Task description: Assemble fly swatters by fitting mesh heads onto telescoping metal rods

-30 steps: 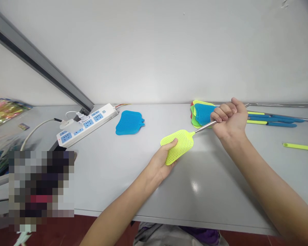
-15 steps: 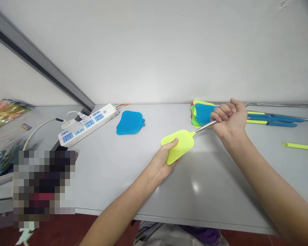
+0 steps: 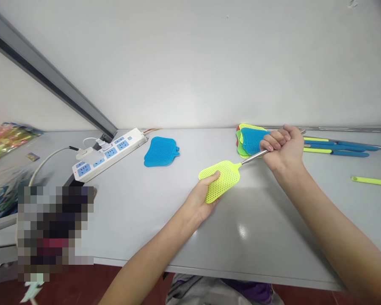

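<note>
My left hand (image 3: 203,197) pinches a yellow perforated fly swatter head (image 3: 225,180), thumb on top and fingers mostly hidden beneath. A thin metal rod (image 3: 254,157) runs from the head's neck up into my right hand (image 3: 282,146), whose fingers are wrapped round it. The rod's far end pokes out past that hand. Behind my right hand lies a pile of fly swatters (image 3: 252,141) with blue, green, yellow and red heads, their blue and yellow handles (image 3: 349,153) pointing right. Blue swatter heads (image 3: 161,151), apparently stacked, lie left of my hands.
A white power strip (image 3: 109,156) with plugs and a cable stands at the left. Metal rods (image 3: 346,129) lie along the wall. A yellow handle (image 3: 373,181) rests at the right. Plastic-wrapped goods (image 3: 11,140) are at the far left, above a blurred-out patch.
Almost nothing differs. My right hand has tilted very slightly around the rod, and the rod's far end shows a little differently; my left hand keeps its hold on the yellow head.
</note>
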`<action>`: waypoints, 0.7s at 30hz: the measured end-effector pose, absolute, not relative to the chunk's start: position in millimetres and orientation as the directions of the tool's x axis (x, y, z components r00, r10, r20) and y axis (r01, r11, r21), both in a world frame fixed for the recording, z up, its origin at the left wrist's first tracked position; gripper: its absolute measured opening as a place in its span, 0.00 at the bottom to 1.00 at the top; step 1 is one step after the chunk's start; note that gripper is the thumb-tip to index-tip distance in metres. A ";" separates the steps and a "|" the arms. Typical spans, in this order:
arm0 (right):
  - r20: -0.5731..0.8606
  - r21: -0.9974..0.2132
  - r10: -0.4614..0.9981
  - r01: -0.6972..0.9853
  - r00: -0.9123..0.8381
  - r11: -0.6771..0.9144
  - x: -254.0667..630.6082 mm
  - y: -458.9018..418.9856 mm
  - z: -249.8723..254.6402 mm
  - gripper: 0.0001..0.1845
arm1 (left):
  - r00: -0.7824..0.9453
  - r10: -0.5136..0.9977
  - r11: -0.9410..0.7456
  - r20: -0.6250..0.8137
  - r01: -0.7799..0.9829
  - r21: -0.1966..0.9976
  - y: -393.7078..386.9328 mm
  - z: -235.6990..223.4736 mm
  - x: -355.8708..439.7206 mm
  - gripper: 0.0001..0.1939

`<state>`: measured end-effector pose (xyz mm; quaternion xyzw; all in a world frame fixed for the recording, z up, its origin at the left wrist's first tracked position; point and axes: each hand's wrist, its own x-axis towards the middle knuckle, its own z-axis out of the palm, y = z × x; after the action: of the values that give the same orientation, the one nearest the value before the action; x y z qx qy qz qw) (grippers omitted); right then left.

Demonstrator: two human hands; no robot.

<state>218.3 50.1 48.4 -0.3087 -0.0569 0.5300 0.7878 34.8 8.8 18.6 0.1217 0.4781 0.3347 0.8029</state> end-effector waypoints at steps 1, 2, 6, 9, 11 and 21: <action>-0.247 -0.541 0.868 -0.804 0.431 0.246 218.5 50.4 47.7 0.19 | 0.315 0.655 0.745 -0.687 -0.423 0.516 8.8 18.8 34.7 0.12; -0.255 -0.537 0.866 -0.808 0.431 0.244 218.6 50.7 46.9 0.19 | 0.310 0.654 0.745 -0.691 -0.424 0.515 8.8 18.9 34.7 0.12; -0.283 -0.526 0.856 -0.816 0.433 0.239 218.9 52.0 43.7 0.18 | 0.294 0.652 0.744 -0.699 -0.428 0.514 9.1 19.3 34.3 0.13; -0.305 -0.513 0.849 -0.825 0.431 0.235 218.6 52.9 41.3 0.18 | 0.291 0.655 0.741 -0.698 -0.430 0.516 9.0 20.3 33.8 0.12; -0.322 -0.502 0.846 -0.834 0.425 0.228 218.4 53.4 39.2 0.18 | 0.281 0.651 0.743 -0.705 -0.426 0.516 8.7 21.4 33.5 0.12; -0.440 -0.422 0.814 -0.887 0.379 0.186 216.8 56.3 21.7 0.17 | 0.278 0.660 0.731 -0.698 -0.452 0.512 10.0 27.0 30.4 0.10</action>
<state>216.8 56.3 21.7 -0.3165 0.0580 0.5540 0.7678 30.4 10.0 27.0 0.1069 0.4879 0.3510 0.7920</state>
